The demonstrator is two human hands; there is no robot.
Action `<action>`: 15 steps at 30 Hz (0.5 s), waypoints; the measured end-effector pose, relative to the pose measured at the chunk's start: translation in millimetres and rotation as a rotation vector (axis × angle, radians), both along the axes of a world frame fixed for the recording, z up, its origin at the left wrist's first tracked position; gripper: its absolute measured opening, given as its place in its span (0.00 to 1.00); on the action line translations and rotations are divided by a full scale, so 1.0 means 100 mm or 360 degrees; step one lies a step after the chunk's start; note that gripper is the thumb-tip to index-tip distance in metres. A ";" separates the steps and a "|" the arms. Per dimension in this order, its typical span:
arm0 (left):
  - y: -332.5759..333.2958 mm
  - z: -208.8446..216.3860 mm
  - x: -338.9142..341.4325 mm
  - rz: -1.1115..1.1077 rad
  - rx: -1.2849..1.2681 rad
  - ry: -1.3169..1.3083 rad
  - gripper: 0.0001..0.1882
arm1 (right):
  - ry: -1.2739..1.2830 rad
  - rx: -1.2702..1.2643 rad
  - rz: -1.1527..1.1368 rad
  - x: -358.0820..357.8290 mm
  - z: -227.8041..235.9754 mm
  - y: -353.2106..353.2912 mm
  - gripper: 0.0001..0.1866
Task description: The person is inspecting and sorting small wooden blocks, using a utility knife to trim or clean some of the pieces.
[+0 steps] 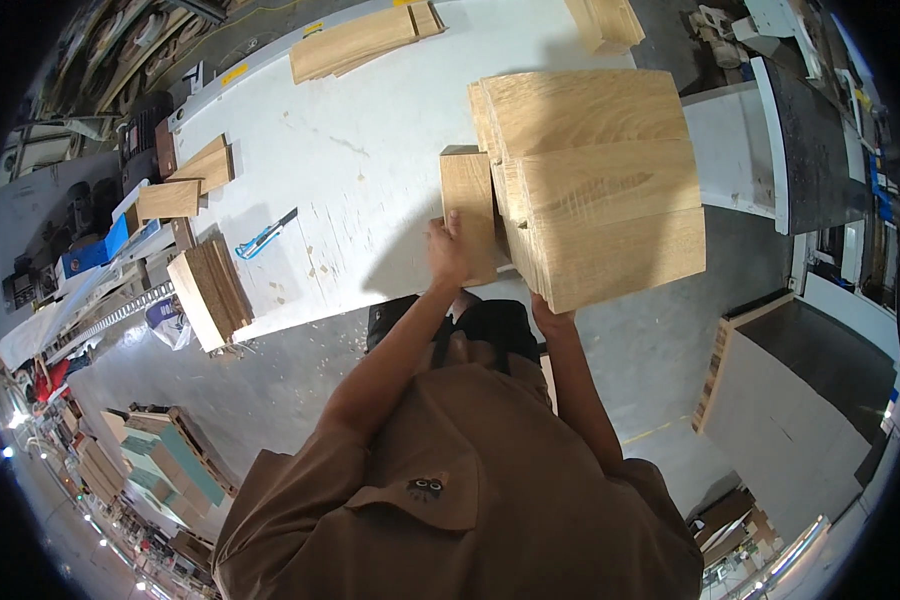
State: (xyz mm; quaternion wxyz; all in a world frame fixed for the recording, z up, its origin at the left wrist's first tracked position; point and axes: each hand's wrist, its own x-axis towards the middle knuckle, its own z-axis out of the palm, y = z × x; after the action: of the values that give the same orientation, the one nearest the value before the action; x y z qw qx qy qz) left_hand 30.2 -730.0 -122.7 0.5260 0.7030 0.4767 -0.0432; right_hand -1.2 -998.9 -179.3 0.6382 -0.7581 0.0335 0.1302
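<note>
A narrow wooden board (475, 200) with light grain stands beside the left side of a big stack of wooden boards (605, 170). My left hand (448, 250) is on the narrow board's left edge, its thumb against the face and the other fingers bent at the side. At the near lower edge of the big stack is my right hand (550, 312); its fingers are hidden behind the boards. The big stack shows several wide pieces with uneven layered edges on the left.
On the white table (340, 190) lie a blue utility knife (267, 234), a small stack of boards (208, 292) and loose wooden pieces (170, 200). More boards (360, 45) rest along the far edge. At right is a grey-topped stack of panels (780, 400) on the floor.
</note>
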 end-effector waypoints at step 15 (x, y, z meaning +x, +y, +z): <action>0.36 0.11 0.21 -0.0799 0.0618 -0.0046 0.24 | 0.0086 -0.0064 0.0003 -0.05 0.14 0.15 0.38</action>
State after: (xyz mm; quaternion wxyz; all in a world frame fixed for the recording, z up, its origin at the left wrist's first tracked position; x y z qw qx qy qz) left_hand 51.6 -694.3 -111.9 0.3616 0.8865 0.2800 -0.0699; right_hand -6.7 -983.4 -165.3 0.6215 -0.7671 0.0526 0.1504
